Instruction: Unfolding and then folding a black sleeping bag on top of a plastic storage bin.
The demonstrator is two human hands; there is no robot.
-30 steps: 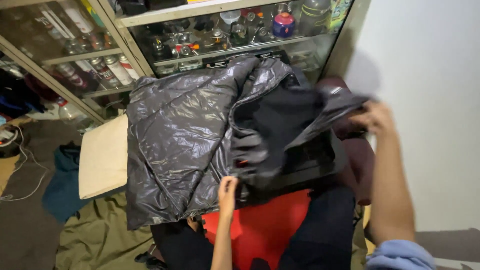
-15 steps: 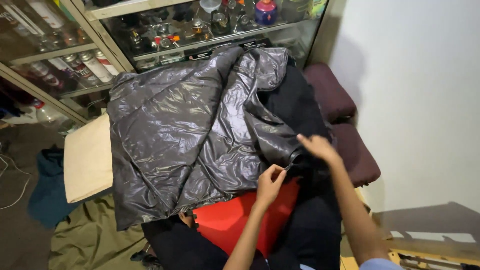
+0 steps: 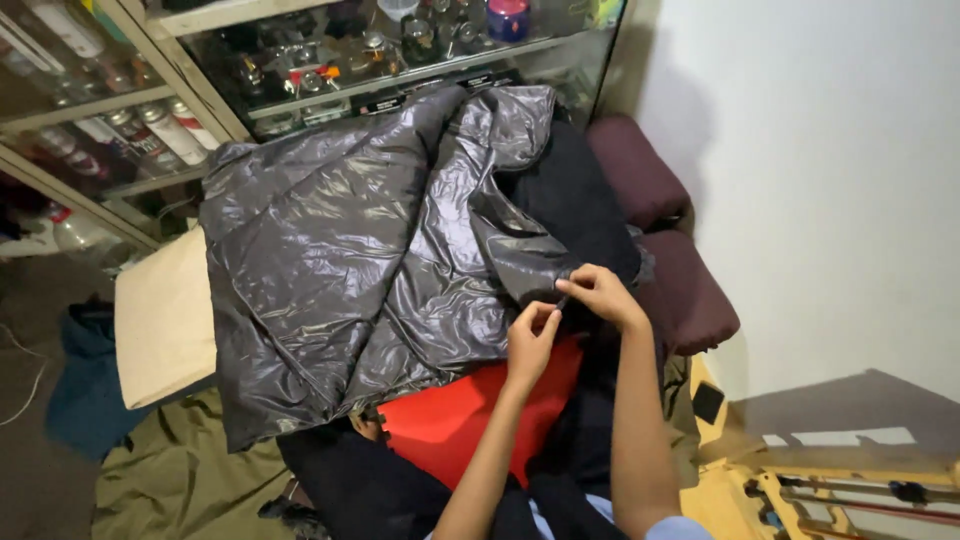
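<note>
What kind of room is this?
Probably a cluttered room in a home: a glass cabinet full of bottles and jars, maroon cushions, and clothes on the floor.

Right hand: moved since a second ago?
Yes. The right hand came in from the bag's right side, near the maroon cushions, to the edge of the grey plastic bag, now beside the left hand.

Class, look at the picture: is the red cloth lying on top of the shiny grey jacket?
No, the red cloth lies below the grey jacket, partly under its lower edge.
</note>
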